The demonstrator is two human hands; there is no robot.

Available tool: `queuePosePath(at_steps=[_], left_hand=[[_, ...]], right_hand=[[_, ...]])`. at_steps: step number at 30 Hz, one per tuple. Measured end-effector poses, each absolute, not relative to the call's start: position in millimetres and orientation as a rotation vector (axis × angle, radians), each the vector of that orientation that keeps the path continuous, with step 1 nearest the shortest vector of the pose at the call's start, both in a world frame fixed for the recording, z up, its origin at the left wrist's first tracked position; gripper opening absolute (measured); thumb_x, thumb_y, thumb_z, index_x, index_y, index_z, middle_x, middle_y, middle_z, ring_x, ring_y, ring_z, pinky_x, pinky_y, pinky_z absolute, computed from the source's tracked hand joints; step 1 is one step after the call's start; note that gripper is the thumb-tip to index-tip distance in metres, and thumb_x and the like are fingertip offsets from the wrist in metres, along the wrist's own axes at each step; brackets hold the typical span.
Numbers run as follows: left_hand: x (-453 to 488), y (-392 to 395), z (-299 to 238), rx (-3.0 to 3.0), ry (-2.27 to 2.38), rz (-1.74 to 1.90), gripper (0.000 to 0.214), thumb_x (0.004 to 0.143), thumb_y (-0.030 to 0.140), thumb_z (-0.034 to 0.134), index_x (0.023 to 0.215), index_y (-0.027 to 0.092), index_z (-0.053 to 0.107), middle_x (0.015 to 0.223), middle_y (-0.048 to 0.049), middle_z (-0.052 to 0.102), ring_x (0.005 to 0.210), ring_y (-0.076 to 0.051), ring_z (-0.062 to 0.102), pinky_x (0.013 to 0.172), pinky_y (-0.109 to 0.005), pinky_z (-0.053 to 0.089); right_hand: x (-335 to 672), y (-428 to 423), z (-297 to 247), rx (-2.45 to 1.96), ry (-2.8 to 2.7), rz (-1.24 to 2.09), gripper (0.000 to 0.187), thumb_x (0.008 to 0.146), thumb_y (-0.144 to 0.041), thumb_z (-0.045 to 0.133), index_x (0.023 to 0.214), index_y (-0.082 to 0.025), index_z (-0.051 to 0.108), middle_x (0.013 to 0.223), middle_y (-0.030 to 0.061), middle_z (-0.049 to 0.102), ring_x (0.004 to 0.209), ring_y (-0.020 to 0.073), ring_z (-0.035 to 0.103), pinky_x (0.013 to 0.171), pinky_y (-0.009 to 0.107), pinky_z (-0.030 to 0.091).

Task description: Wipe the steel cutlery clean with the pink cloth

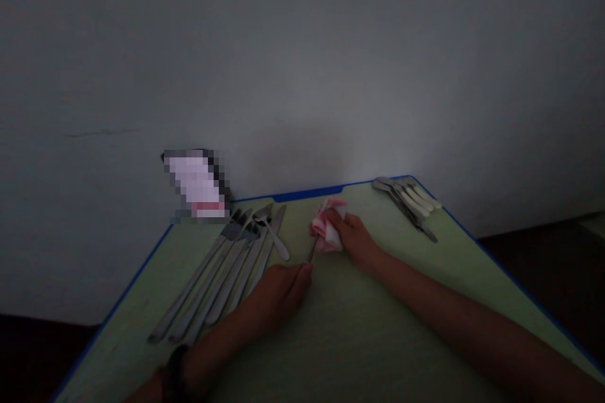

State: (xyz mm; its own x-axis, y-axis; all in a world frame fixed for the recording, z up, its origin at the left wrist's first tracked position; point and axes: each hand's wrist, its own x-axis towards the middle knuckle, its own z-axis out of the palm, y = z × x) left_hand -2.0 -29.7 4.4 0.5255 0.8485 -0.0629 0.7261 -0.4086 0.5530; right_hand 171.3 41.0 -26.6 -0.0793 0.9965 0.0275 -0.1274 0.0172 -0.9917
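Observation:
My left hand point(283, 289) is closed around the near end of a thin metal piece of cutlery point(312, 249) above the table. Its far end disappears into a pink and white cloth point(331, 227), so I cannot tell its kind. My right hand point(353, 236) grips that cloth, bunched around the metal. Left of my hands, several long table knives point(222, 271) lie side by side, partly hidden by my left arm. A small spoon point(276, 236) rests at an angle over the far part of this row.
At the table's far right lies a pile of cutlery point(401, 198), some with white handles. A blurred-out phone-like device point(196, 182) leans at the far left corner. The green tabletop point(302, 346) has a blue edge and meets a grey wall point(302, 75) behind.

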Motion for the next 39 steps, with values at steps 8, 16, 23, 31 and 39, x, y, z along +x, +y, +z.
queuePosePath(at_steps=[8, 16, 23, 31, 39], left_hand=[[-1, -28, 4, 2.151, 1.276, 0.341, 0.040, 0.093, 0.038, 0.025, 0.065, 0.019, 0.045, 0.055, 0.0019, 0.049, 0.051, -0.012, 0.045, 0.051, -0.023, 0.032], [-4, -31, 9, 2.073, 1.200, 0.362, 0.036, 0.094, 0.040, 0.027, 0.074, 0.019, 0.048, 0.065, 0.0027, 0.052, 0.058, -0.011, 0.049, 0.058, -0.023, 0.037], [-6, -33, 8, 2.116, 1.140, 0.368, 0.031, 0.093, 0.039, 0.029, 0.079, 0.019, 0.048, 0.069, 0.0028, 0.053, 0.062, -0.011, 0.050, 0.060, -0.023, 0.037], [-4, -32, 6, 2.063, 1.187, 0.394, 0.034, 0.095, 0.039, 0.024, 0.076, 0.020, 0.045, 0.062, 0.0036, 0.051, 0.055, -0.011, 0.048, 0.057, -0.024, 0.037], [-4, -32, 4, 2.060, 1.204, 0.384, 0.037, 0.094, 0.039, 0.025, 0.072, 0.019, 0.047, 0.064, 0.0026, 0.054, 0.057, -0.011, 0.049, 0.059, -0.023, 0.037]], right_hand=[[161, 35, -29, -0.907, -1.014, 1.553, 0.045, 0.071, -0.060, 0.055, 0.073, -0.016, 0.063, 0.057, -0.0004, 0.059, 0.052, 0.0112, 0.050, 0.054, 0.024, 0.038], [161, 44, -29, -0.835, -0.787, 1.497, 0.045, 0.071, -0.062, 0.053, 0.083, -0.019, 0.061, 0.070, -0.0008, 0.061, 0.064, 0.0124, 0.053, 0.061, 0.023, 0.040], [162, 44, -19, -0.708, -0.604, 1.614, 0.034, 0.065, -0.049, 0.068, 0.079, -0.018, 0.060, 0.071, -0.0013, 0.061, 0.063, 0.0115, 0.053, 0.061, 0.024, 0.042], [163, 48, -23, -0.701, -0.552, 1.663, 0.021, 0.069, -0.036, 0.068, 0.073, -0.016, 0.061, 0.070, -0.0014, 0.062, 0.063, 0.0106, 0.054, 0.067, 0.025, 0.044], [165, 46, -10, -0.499, -0.370, 1.726, 0.013, 0.079, -0.035, 0.057, 0.082, -0.023, 0.062, 0.078, -0.0040, 0.064, 0.070, 0.0109, 0.057, 0.073, 0.024, 0.046]])
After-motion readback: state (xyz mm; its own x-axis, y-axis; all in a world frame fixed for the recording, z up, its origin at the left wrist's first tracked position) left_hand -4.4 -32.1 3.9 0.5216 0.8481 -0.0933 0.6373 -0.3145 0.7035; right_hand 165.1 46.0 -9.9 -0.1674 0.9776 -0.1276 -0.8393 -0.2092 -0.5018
